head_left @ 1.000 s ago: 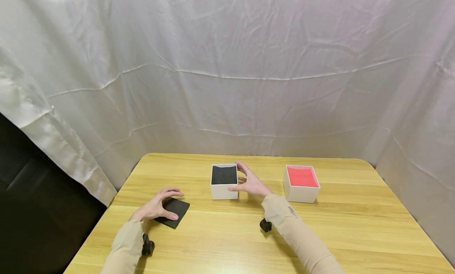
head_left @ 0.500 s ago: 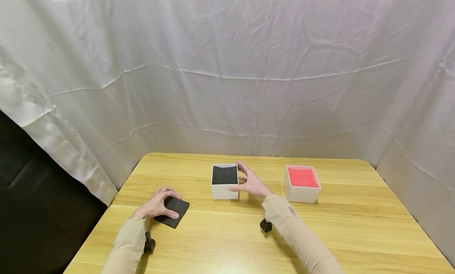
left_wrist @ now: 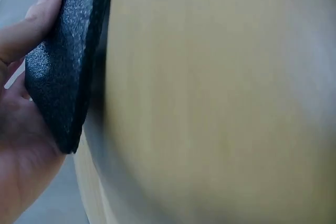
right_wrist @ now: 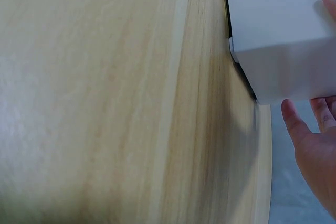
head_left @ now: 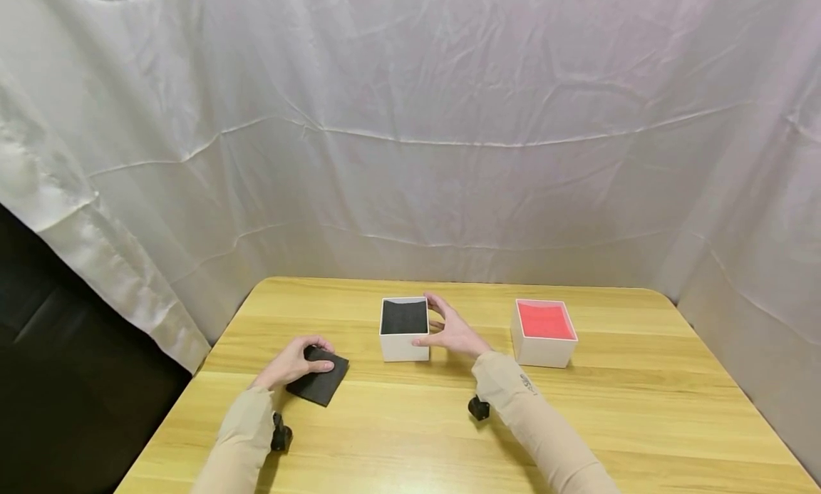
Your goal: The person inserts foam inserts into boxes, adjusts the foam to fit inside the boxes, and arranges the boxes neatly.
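My left hand (head_left: 296,362) pinches a square black foam pad (head_left: 321,381) by its far edge, thumb on top and fingers behind. In the left wrist view the pad (left_wrist: 63,66) looks thick and grainy, and a dark gap shows between its edge and the table. At mid table stands a white open-topped box (head_left: 405,348) with a black pad (head_left: 405,317) inside. My right hand (head_left: 452,333) holds this box from its right side, thumb on the front face and fingers toward the back. The right wrist view shows fingertips against the white box (right_wrist: 283,30).
To the right stands a second white open box (head_left: 544,351) with a red lining (head_left: 545,321) inside. The wooden table (head_left: 410,437) has rounded far corners. A pale curtain (head_left: 410,194) hangs behind and at both sides.
My left hand has closed on the black foam pad, which lay flat before, and shifted it slightly right and away from me. The right hand and both boxes stay in place.
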Available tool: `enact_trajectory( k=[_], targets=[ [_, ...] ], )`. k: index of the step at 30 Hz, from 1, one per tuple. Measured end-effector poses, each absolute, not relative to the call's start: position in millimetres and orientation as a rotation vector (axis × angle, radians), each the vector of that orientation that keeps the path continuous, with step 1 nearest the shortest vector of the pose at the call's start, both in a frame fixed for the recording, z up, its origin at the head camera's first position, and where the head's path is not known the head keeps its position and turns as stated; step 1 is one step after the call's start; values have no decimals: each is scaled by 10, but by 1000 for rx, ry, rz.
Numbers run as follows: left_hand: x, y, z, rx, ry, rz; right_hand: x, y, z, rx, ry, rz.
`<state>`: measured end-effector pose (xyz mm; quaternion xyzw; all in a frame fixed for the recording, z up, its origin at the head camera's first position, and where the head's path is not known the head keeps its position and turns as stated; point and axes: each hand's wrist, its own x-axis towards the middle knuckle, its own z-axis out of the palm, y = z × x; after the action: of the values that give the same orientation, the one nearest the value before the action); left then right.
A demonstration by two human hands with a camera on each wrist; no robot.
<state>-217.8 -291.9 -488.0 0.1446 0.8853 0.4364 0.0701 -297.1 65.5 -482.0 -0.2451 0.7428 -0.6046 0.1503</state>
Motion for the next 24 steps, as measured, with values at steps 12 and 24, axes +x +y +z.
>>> enact_trajectory(
  k=[12,24],
  targets=[
    [-2341,-2594,-4875,338,2801,1340,-2997,654,-4855,-695,2140,-1728],
    [-2249,-2698,-4889,568,2647,1286,-2989,655,-4858,-690,2118,-1758]
  ],
)
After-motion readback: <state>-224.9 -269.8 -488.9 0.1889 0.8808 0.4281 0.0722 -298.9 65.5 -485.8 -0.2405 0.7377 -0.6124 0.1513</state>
